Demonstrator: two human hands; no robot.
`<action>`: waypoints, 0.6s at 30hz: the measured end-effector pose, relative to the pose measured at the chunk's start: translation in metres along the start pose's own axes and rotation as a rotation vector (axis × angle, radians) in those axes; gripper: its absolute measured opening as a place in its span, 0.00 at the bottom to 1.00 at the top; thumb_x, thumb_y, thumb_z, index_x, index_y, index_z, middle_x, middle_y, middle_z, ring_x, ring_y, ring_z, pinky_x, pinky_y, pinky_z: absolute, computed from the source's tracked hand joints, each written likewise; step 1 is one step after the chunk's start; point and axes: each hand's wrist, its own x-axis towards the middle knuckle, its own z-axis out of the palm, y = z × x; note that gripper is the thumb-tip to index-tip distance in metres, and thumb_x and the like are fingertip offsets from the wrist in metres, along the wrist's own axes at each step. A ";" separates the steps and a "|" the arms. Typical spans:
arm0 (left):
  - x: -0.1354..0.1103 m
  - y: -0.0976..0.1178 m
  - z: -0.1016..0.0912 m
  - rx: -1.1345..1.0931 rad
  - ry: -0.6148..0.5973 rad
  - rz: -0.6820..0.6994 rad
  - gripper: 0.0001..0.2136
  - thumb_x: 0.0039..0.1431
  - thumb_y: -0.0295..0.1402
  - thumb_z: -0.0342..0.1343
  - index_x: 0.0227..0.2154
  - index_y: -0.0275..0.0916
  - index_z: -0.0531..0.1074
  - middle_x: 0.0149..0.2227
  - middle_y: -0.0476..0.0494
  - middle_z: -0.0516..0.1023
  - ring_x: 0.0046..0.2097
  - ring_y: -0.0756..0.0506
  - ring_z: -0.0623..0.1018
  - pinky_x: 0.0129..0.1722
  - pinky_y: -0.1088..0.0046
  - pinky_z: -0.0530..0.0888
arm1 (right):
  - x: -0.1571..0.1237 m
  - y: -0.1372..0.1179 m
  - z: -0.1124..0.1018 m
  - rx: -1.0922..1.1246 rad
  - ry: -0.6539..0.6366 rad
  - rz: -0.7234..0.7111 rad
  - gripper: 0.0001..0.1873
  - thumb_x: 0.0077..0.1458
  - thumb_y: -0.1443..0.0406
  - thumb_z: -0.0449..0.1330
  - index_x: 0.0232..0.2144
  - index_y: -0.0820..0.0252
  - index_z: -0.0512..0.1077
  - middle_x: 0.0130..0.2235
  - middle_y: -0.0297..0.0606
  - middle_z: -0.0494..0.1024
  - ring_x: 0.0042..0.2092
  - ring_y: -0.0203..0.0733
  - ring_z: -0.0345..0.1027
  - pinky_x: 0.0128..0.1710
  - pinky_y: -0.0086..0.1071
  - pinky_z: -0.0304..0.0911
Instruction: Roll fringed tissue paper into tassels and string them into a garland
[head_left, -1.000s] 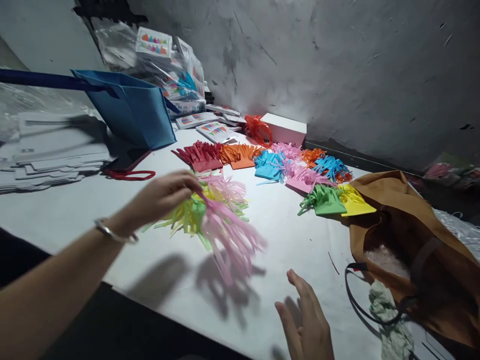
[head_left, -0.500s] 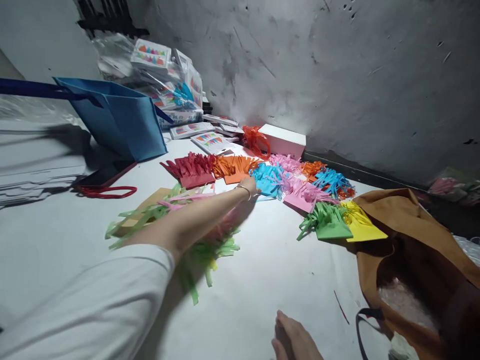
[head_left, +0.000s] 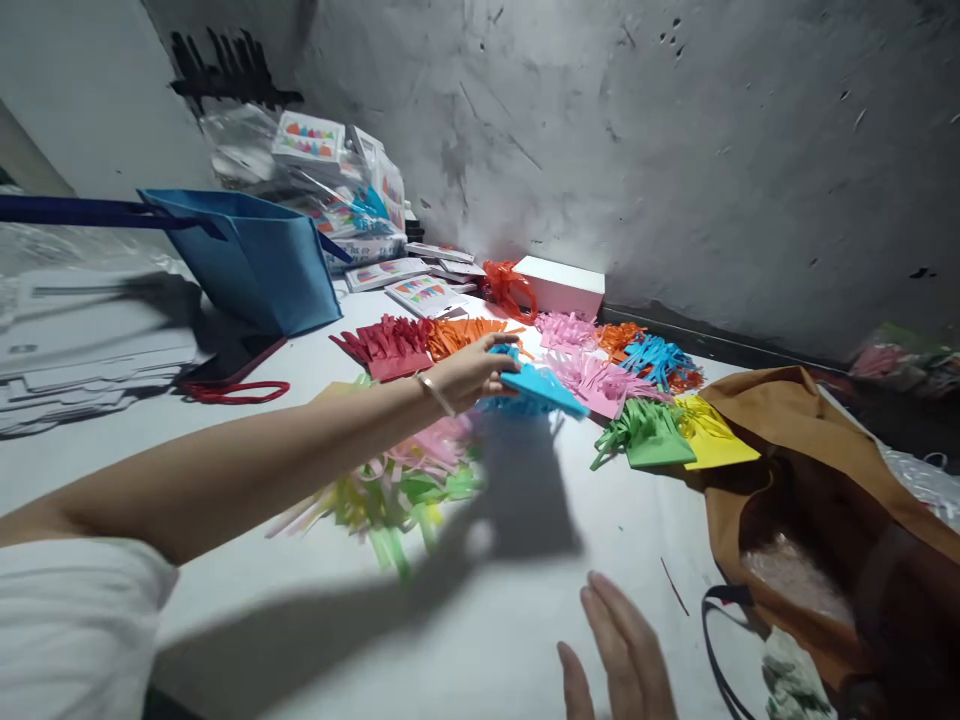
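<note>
My left hand (head_left: pixel 474 372) reaches far over the white table (head_left: pixel 525 560) and pinches a stack of blue fringed paper (head_left: pixel 541 388), lifted a little off the surface. Below my forearm lies a loose heap of pink, yellow and green fringed paper (head_left: pixel 390 480). Behind the blue stack sit rows of fringed stacks: red (head_left: pixel 386 345), orange (head_left: pixel 461 333), pink (head_left: pixel 596 378), green (head_left: pixel 646 437) and yellow (head_left: pixel 709 432). My right hand (head_left: pixel 622 660) hovers at the table's near edge, fingers stretched out, holding nothing.
A blue fabric bag (head_left: pixel 259 255) stands at the back left beside packs of coloured cards (head_left: pixel 337 170). A white box (head_left: pixel 562 285) rests against the wall. An open brown bag (head_left: pixel 840 510) fills the right side. Flat grey cardboard pieces (head_left: pixel 82 350) lie at far left.
My left hand dropped the pink and green fringes, reached to the blue stack and has lifted it. The right hand rose back into view with fingers spread.
</note>
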 end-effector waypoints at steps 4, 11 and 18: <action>-0.103 -0.009 0.011 -0.098 -0.254 -0.170 0.25 0.56 0.25 0.62 0.56 0.39 0.65 0.32 0.51 0.69 0.28 0.54 0.73 0.27 0.81 0.72 | 0.041 -0.014 -0.031 -0.107 0.043 -0.176 0.32 0.58 0.66 0.63 0.63 0.60 0.62 0.57 0.52 0.72 0.61 0.62 0.64 0.61 0.58 0.57; -0.166 0.000 0.001 0.586 -0.505 0.421 0.28 0.48 0.48 0.68 0.50 0.40 0.74 0.39 0.42 0.74 0.40 0.43 0.74 0.40 0.68 0.73 | 0.073 0.012 -0.084 0.452 -0.485 0.186 0.07 0.63 0.64 0.56 0.39 0.54 0.75 0.33 0.31 0.78 0.32 0.36 0.73 0.30 0.26 0.68; -0.166 -0.063 0.043 0.376 -0.543 0.177 0.16 0.65 0.45 0.51 0.33 0.35 0.72 0.25 0.52 0.65 0.27 0.51 0.63 0.28 0.76 0.64 | 0.064 0.009 -0.071 0.195 -0.190 0.214 0.11 0.60 0.59 0.62 0.43 0.57 0.75 0.41 0.40 0.79 0.45 0.46 0.74 0.44 0.38 0.70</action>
